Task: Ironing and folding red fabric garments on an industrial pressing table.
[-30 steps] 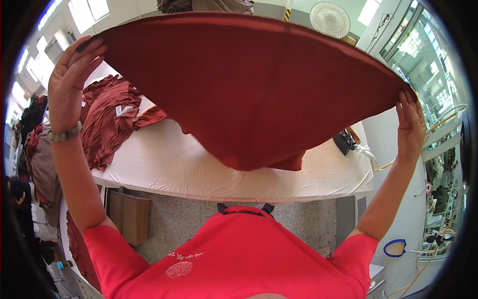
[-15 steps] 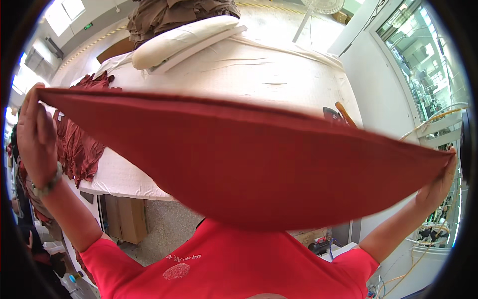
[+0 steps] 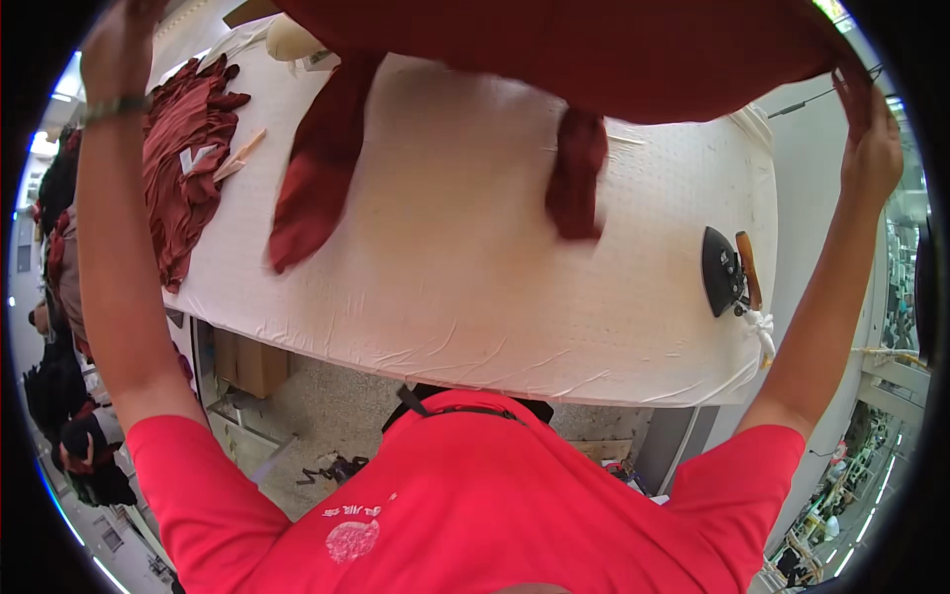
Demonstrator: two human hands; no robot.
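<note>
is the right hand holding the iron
No, the iron rests on the white table, while the right hand holds the dark red garment.

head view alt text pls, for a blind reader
A dark red garment, two parts dangling, is held up over a white-covered table by a person in a red shirt; the right hand grips the garment's edge, the left hand is cut off at the top. Heaped dark red cloth lies at the table's left, an iron at its right.

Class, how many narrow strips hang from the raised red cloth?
2: a left strip and, right of centre, a shorter strip, both over the pale table. The raised cloth may hide more.
</note>
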